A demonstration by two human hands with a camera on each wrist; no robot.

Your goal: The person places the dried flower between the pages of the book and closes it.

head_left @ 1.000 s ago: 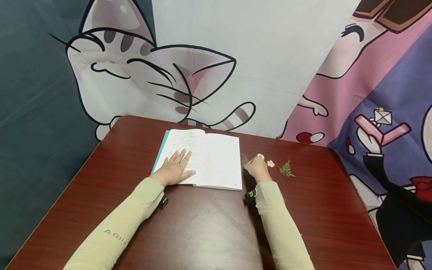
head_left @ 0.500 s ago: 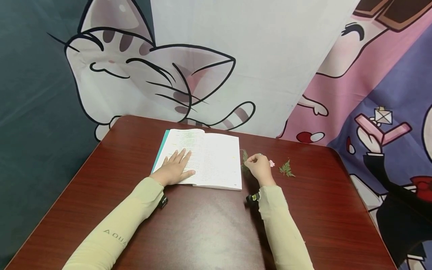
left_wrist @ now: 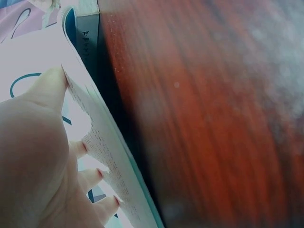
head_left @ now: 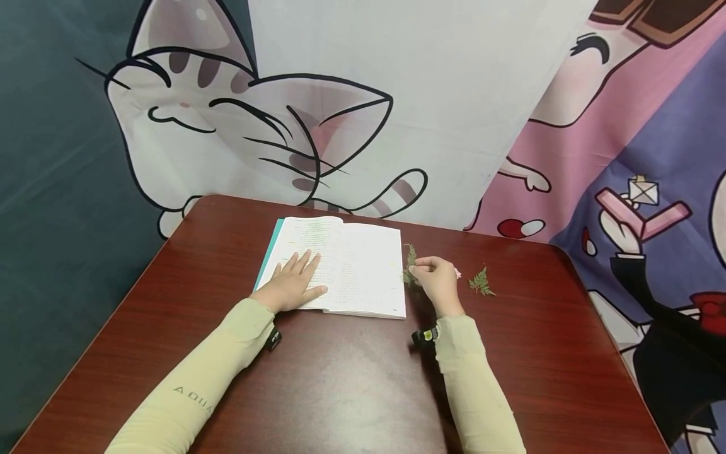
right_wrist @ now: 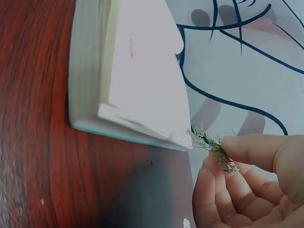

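An open book (head_left: 368,271) with a teal cover lies on the table, its left page marked with green lines. Spread flat on that left page, my left hand (head_left: 290,285) presses it down; the left wrist view shows its fingertips on the printed paper. Just past the book's right edge, my right hand (head_left: 438,284) pinches a green fern leaf (right_wrist: 216,148) between thumb and fingers. In the head view the leaf (head_left: 411,261) stands up beside the right page.
A second fern leaf (head_left: 481,282) lies on the brown table (head_left: 351,378) to the right. A pink flower (head_left: 457,273) peeks out behind my right hand. A cartoon cat backdrop (head_left: 227,126) hangs behind the table's far edge.
My right hand has lifted the fern leaf slightly, and more of the leaf now shows above the fingers. The white flower is now hidden behind this hand. My left hand stays put.
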